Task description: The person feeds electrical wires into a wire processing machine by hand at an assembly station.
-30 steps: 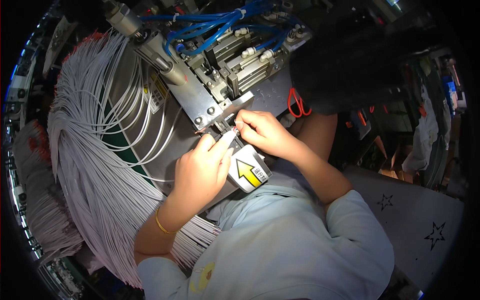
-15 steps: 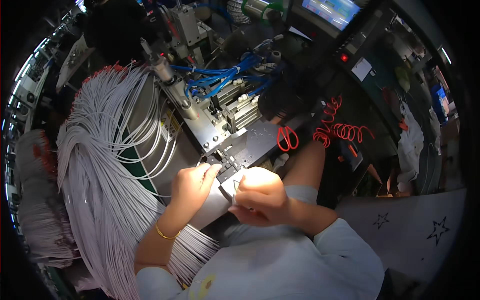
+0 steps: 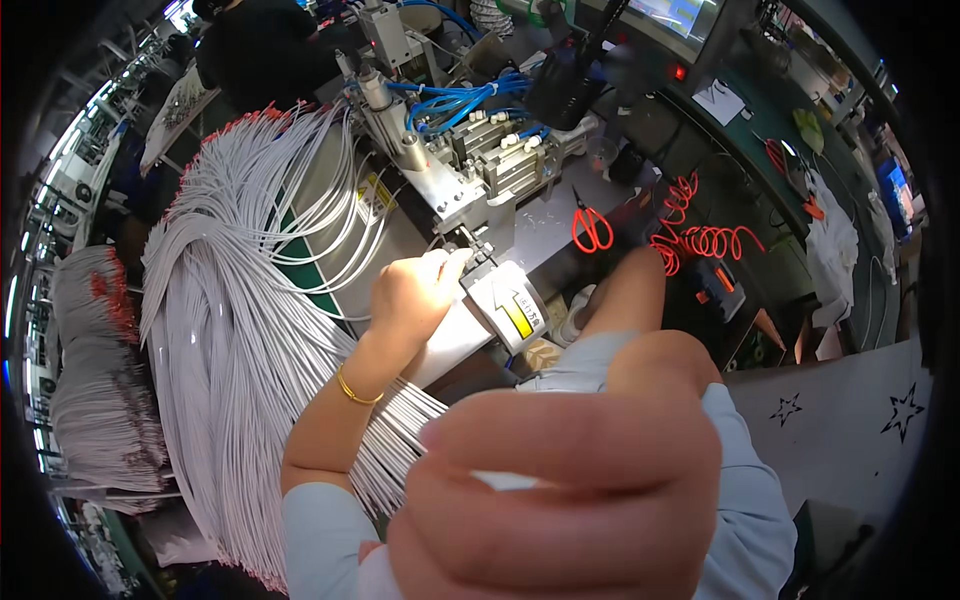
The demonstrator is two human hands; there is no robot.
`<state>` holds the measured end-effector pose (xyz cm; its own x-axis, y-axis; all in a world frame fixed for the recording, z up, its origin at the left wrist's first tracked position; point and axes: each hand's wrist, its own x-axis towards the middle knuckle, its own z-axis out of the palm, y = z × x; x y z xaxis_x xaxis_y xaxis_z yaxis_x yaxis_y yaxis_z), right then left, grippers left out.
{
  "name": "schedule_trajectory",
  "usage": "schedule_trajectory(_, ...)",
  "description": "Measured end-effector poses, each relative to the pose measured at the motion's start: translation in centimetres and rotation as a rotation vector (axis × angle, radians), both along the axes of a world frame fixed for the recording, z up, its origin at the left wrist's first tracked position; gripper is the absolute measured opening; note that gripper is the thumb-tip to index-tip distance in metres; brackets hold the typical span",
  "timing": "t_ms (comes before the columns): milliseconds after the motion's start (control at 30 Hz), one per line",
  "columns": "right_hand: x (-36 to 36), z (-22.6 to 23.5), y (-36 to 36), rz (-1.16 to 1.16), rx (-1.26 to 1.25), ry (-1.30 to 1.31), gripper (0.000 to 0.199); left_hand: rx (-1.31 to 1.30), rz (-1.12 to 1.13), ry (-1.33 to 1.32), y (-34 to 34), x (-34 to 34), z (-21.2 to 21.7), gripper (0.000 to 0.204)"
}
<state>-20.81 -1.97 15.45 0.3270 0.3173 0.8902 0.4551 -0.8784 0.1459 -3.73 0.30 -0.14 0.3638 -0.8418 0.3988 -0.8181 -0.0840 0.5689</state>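
My left hand [image 3: 412, 298] is closed in a pinch at the small dark fixture [image 3: 478, 258] on the front of a bench machine [image 3: 440, 190]. A thin white cable [image 3: 345, 317] runs from the pile behind this hand, which appears to grip it; its end is hidden by the fingers. My right hand [image 3: 570, 490], large and blurred close to the camera, has its fingers curled together. Whatever it may hold does not show. Between the hands lies a white plate [image 3: 508, 305] with a yellow arrow label.
A long heap of white cables [image 3: 215, 330] with red ends hangs at the left, with more bundles [image 3: 100, 380] beyond. Red-handled scissors [image 3: 592, 229] lie on the machine bed. Blue air hoses [image 3: 460, 108], a coiled red hose [image 3: 700, 240] and a screen [image 3: 675, 15] are further back.
My right hand has left the fixture and come up toward the camera, uncovering the arrow-labelled plate. My left hand stays at the fixture. The whole view has shifted a little.
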Motion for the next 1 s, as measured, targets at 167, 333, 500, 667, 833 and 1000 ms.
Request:
schedule_trajectory(167,-0.3,0.2,0.3,-0.005,0.002,0.026,0.01,-0.004,-0.005,-0.004,-0.2,-0.3,0.3,0.029)
schedule_trajectory(333,-0.2,-0.7,-0.3,0.002,0.032,0.08,0.01,0.068,0.003,-0.044,-0.1,0.0,0.3,0.027)
schedule_trajectory(500,-0.2,-1.4,-1.7,0.017,0.065,0.141,0.01,0.061,-0.002,0.064,-0.2,-0.6,0.5,0.023)
schedule_trajectory(667,0.1,-1.6,-3.6,0.043,0.075,0.192,0.01,0.18,0.009,0.171,-0.3,-0.3,0.7,0.021)
schedule_trajectory(833,0.6,-9.6,-8.6,-0.035,0.414,0.555,0.007,0.191,-0.068,0.581,-0.2,1.3,-0.5,0.02)
schedule_trajectory(1000,2.8,-17.0,-11.9,-0.181,0.731,0.529,0.008,0.326,-0.14,0.887,-1.0,1.8,0.7,0.018)
